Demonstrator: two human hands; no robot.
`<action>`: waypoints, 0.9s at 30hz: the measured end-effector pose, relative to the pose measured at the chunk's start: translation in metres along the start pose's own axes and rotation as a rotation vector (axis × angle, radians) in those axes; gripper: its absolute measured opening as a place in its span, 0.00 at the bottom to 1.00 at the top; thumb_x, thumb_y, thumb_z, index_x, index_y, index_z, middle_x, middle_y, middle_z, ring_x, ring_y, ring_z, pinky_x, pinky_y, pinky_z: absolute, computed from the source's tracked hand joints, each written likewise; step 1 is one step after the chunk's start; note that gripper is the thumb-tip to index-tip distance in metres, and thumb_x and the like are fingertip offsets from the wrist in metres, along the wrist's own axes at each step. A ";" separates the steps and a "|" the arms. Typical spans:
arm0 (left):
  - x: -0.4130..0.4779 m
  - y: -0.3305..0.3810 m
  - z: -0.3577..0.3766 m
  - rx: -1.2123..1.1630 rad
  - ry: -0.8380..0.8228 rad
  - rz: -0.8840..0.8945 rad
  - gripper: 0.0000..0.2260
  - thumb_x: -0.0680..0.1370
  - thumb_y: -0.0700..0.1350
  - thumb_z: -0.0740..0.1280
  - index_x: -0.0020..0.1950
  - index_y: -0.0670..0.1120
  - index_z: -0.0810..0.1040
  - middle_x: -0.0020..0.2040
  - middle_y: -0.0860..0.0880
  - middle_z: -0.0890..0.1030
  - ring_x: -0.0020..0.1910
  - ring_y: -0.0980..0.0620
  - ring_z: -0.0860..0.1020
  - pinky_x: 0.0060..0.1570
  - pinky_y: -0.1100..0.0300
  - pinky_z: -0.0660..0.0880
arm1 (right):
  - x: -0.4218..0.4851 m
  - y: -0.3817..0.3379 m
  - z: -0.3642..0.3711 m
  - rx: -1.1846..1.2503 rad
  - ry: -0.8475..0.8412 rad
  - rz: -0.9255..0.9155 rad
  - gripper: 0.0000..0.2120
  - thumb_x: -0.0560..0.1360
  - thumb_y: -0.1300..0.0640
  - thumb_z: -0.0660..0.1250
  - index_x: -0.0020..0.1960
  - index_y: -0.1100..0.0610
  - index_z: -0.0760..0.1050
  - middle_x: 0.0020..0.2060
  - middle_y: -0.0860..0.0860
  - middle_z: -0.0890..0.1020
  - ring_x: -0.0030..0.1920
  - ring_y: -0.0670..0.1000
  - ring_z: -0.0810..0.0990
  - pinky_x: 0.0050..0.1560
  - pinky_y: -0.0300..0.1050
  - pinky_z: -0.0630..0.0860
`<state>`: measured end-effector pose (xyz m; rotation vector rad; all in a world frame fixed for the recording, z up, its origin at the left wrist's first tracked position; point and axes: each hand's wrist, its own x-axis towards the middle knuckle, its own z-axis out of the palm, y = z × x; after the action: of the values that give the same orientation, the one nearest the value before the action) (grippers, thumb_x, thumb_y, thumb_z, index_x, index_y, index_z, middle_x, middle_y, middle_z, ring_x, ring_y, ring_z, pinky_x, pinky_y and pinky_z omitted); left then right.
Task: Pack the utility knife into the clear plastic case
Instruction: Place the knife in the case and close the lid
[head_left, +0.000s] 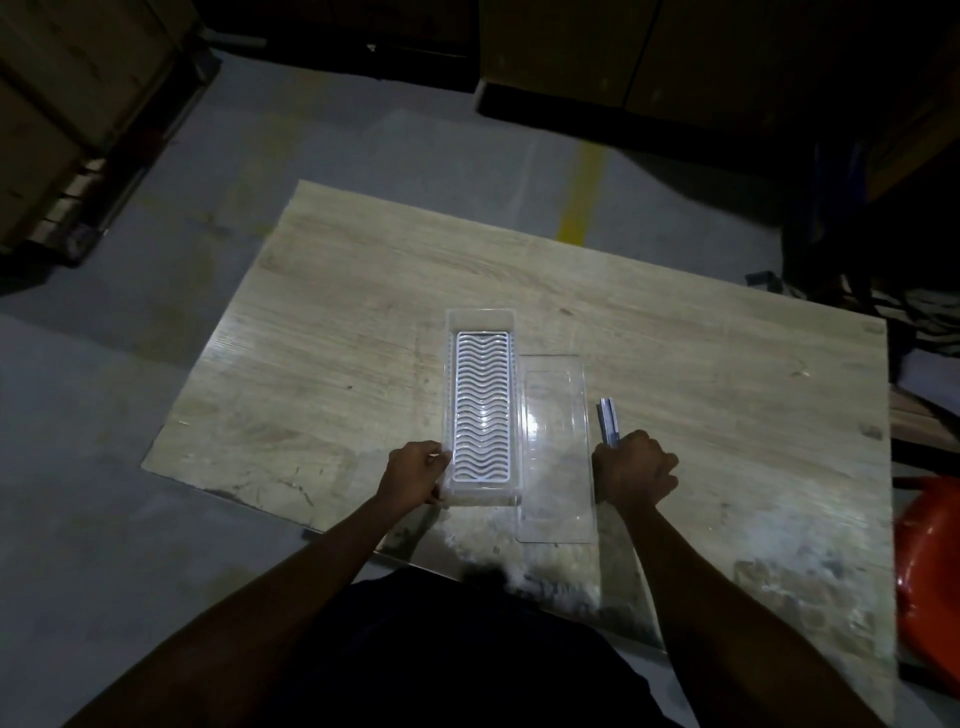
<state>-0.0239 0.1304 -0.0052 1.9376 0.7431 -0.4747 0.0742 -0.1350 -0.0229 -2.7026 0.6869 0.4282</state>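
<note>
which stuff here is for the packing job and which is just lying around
For the job:
- utility knife, in the right hand
- clear plastic case, steadied by the left hand
- clear lid beside it

Lying about:
- orange object at the right edge

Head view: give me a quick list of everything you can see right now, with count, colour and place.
clear plastic case: one, transparent, open, table centre, long side running away from the person
wavy insert: one, white, lying inside the case
clear lid: one, transparent, flat on the table, right beside the case
utility knife: one, blue-grey, right of the lid, its near end in the right hand
table: one, pale wood grain, worn near edge
orange object: one, right edge of view, partly cut off
yellow floor stripe: one, beyond the table
left hand: one, gripping the case's near left corner
right hand: one, closed on the knife
</note>
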 end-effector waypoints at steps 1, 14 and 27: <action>0.000 0.004 -0.003 0.017 0.002 0.010 0.14 0.77 0.48 0.66 0.58 0.40 0.80 0.45 0.37 0.85 0.40 0.40 0.84 0.47 0.46 0.81 | -0.002 -0.005 -0.003 0.028 0.000 0.015 0.14 0.69 0.49 0.68 0.47 0.59 0.78 0.44 0.56 0.81 0.51 0.61 0.75 0.49 0.54 0.72; 0.028 0.036 -0.034 0.000 -0.135 0.037 0.02 0.76 0.37 0.67 0.48 0.41 0.75 0.29 0.43 0.77 0.16 0.57 0.74 0.17 0.64 0.73 | -0.067 -0.109 -0.015 0.287 -0.071 -0.101 0.13 0.69 0.49 0.70 0.50 0.54 0.79 0.50 0.55 0.82 0.59 0.62 0.71 0.55 0.56 0.70; 0.048 0.025 -0.039 0.110 -0.280 0.111 0.05 0.76 0.43 0.66 0.43 0.42 0.75 0.32 0.44 0.82 0.25 0.49 0.81 0.24 0.60 0.77 | -0.099 -0.137 0.048 -0.162 -0.003 -0.261 0.17 0.70 0.45 0.68 0.53 0.55 0.77 0.50 0.53 0.82 0.57 0.59 0.73 0.57 0.58 0.66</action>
<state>0.0287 0.1706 -0.0008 1.9496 0.4355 -0.7132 0.0496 0.0372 0.0005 -2.8907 0.3026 0.4381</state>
